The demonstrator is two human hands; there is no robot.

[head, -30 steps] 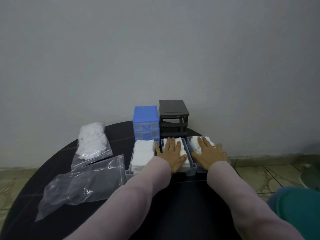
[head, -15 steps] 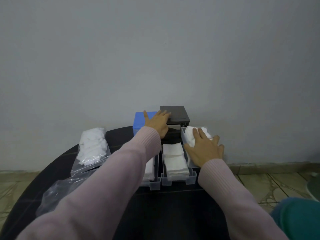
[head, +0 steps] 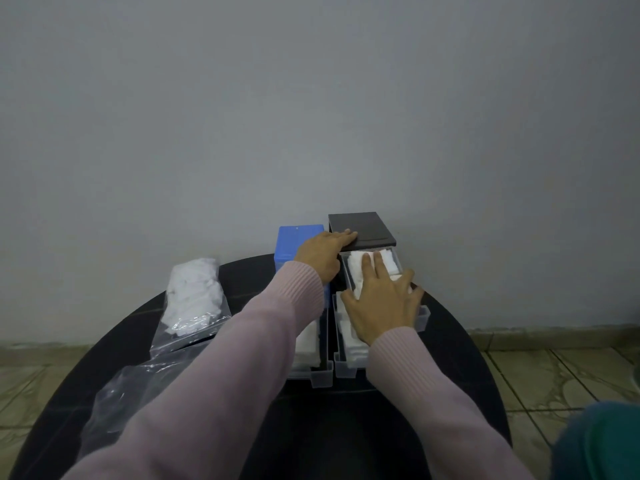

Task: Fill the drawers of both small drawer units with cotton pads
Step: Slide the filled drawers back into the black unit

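Round black table [head: 457,344], seemingly glossy, against grey wall [head: 311,98].

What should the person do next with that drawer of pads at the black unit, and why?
Probably push the filled drawer fully in. It sits only partway inside the black unit, the right hand grips it, and the left hand braces the unit's top.
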